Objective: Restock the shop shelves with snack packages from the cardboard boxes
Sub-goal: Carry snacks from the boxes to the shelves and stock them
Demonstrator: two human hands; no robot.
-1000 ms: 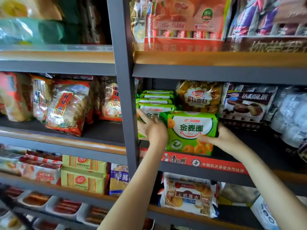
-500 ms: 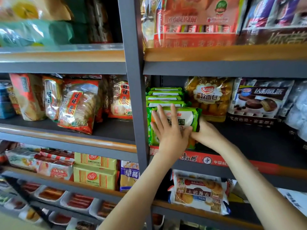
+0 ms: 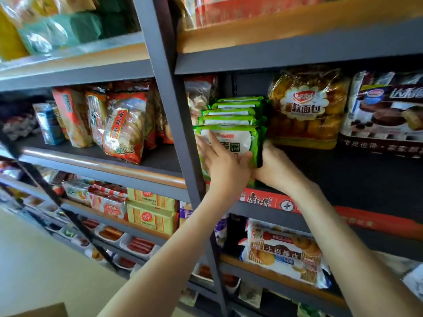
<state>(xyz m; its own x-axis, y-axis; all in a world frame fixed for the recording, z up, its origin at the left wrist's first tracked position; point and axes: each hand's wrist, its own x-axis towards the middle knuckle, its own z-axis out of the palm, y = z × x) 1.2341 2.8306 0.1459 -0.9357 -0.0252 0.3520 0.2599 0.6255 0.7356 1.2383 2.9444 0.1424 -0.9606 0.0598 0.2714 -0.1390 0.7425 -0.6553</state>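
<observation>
A green and white snack package [image 3: 238, 140] stands upright at the front of a row of the same green packages [image 3: 233, 108], at the left end of the middle shelf [image 3: 343, 179], just right of the grey upright post [image 3: 164, 88]. My left hand [image 3: 219, 161] lies flat on the package's front, fingers straight and pointing up. At the package's lower right edge, my right hand [image 3: 272, 165] grips its side; the fingers are hidden behind it.
A yellow bread bag [image 3: 306, 108] and a brown cake pack [image 3: 386, 110] stand to the right, with bare dark shelf in front of them. Rice cracker bags [image 3: 123, 124] fill the left bay. Lower shelves hold biscuits and sausages. A cardboard box corner [image 3: 39, 311] shows at bottom left.
The green package has moved left and back from the shelf's front edge into the row. My left hand went from its left edge onto its front. The view swung right and tilted.
</observation>
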